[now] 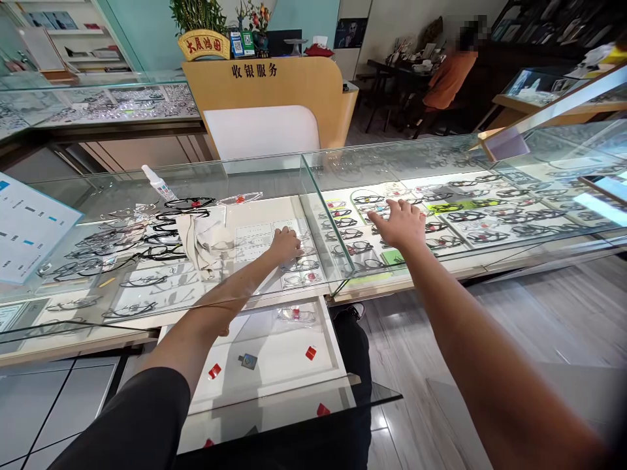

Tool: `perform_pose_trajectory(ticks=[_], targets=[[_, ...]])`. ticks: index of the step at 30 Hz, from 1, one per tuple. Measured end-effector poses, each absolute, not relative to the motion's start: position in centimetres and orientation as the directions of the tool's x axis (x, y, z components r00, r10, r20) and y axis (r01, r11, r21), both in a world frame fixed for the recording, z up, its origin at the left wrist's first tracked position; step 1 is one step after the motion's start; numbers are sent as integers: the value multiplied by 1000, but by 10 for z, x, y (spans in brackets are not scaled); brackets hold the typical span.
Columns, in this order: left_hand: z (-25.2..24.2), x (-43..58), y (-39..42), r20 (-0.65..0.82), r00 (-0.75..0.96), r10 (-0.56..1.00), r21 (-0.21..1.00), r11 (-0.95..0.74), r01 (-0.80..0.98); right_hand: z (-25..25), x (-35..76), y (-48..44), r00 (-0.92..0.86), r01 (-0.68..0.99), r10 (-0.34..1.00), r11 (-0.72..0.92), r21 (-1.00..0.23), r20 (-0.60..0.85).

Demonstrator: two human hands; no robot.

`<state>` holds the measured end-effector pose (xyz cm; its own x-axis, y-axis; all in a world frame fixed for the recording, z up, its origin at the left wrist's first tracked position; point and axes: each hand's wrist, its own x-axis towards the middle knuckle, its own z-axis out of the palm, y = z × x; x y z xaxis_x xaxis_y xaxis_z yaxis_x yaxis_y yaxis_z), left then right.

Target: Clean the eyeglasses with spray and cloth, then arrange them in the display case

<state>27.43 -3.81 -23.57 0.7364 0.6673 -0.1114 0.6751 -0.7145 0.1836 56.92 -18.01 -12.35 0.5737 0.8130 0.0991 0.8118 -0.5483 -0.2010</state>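
Observation:
My left hand (287, 246) reaches inside the glass display case, over a row of eyeglasses (300, 266) on a white display board. Its fingers are curled downward and close together; what lies under them is hidden. My right hand (404, 224) is over the glass top of the section to the right, fingers spread, holding nothing. Beneath that glass lie several rows of eyeglasses (360, 248). Left of my left hand, a crumpled cream cloth (196, 245) rests near a cluster of dark-framed eyeglasses (164, 251). Clear-framed eyeglasses (240, 198) with a red tag lie farther back.
A pulled-out drawer (274, 385) below holds red tags and bagged eyeglasses (296, 314). An upright glass divider (327, 219) separates the case sections. A white bottle (159, 183) is on the left. Behind stand a wooden counter (274, 85) and a seated person in orange (448, 78).

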Motion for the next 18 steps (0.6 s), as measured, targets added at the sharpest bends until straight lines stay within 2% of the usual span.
perform_pose_trajectory(ticks=[9, 18], targets=[[-245, 276, -11, -40, 662, 749, 216, -640, 737, -125, 572, -180, 566, 817, 817, -539, -202, 109], [-259, 285, -2, -53, 708, 704, 164, -693, 702, -123, 571, -182, 564, 819, 819, -538, -196, 108]])
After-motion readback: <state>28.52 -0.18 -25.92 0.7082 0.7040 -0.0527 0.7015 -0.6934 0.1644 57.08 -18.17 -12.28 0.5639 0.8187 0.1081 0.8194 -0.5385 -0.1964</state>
